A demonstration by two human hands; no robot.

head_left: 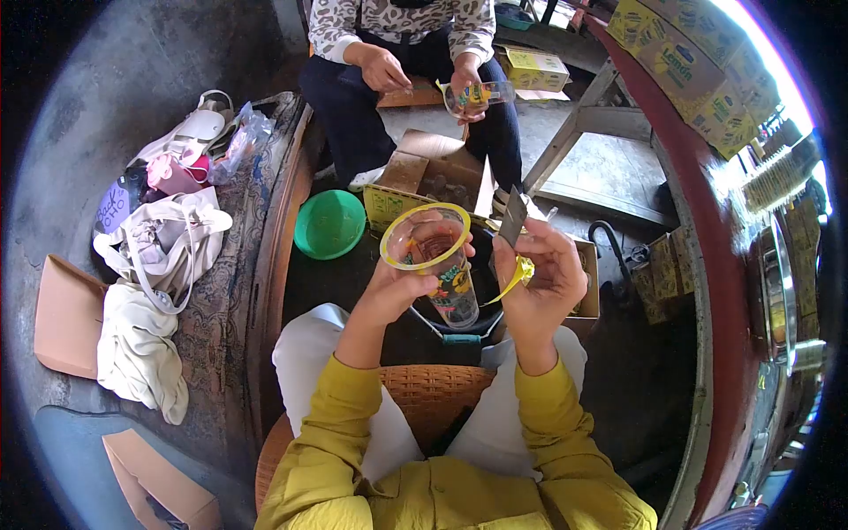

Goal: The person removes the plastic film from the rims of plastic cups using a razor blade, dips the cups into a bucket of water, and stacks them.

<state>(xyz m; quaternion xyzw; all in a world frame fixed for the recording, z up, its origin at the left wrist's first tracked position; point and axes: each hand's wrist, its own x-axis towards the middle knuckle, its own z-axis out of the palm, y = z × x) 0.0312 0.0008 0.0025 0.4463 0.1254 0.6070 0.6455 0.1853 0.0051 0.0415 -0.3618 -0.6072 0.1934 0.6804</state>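
Note:
My left hand (386,290) is wrapped around a clear plastic cup (458,299) with a yellow rim and coloured print. The cup is tilted, its mouth toward me. Close to its right, my right hand (549,287) pinches a flat grey metal blade (512,217) that points upward. A crumpled yellow strip (521,272) hangs by the same fingers; whether it is gripped or stuck there I cannot tell. Beneath the cup, between my knees, is a dark bucket with a light-blue handle grip (461,338).
Opposite sits a person whose hand holds another printed cup (481,94). Between us stand an open cardboard box (397,208) with clear cups inside and a green basin (329,225). Bags (168,238) lie on the left bench. A wooden frame (609,121) and lemon-printed cartons (680,66) are at right.

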